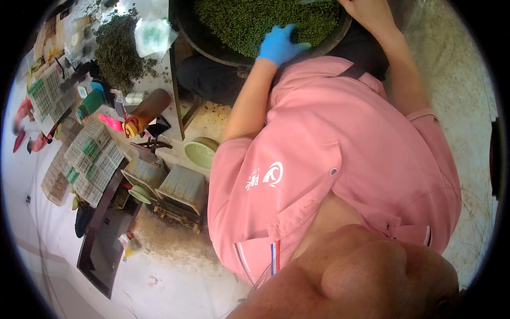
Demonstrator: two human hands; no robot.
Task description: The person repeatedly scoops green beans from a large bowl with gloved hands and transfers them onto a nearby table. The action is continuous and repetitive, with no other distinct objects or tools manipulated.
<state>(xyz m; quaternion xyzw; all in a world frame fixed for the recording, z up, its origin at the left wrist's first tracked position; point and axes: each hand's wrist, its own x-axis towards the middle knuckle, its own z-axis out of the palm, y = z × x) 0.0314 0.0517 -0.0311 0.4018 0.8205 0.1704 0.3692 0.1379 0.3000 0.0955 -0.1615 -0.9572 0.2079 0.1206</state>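
Note:
A wide dark basin (pixel 223 60) sits at my lap, filled with small round green grains (pixel 235 28). My left hand (pixel 281 45), in a blue glove, lies on the grains near the basin's close rim. Its fingers and thumb are spread, and I see nothing held in it. My bare right hand (pixel 368 10) is at the basin's right rim. The frame's top edge cuts off its fingers, so its grip is hidden. A bit of clear material (pixel 312 1) shows near those fingers, above the grains.
On the table (pixel 159 85) at left lie a heap of dark dried material (pixel 117 48), a clear plastic bag (pixel 154 38) and a brown bottle with a yellow cap (pixel 147 111). A pale green bowl (pixel 201 152), grey bins (pixel 183 187) and white plastic crates (pixel 93 155) stand beyond my left side.

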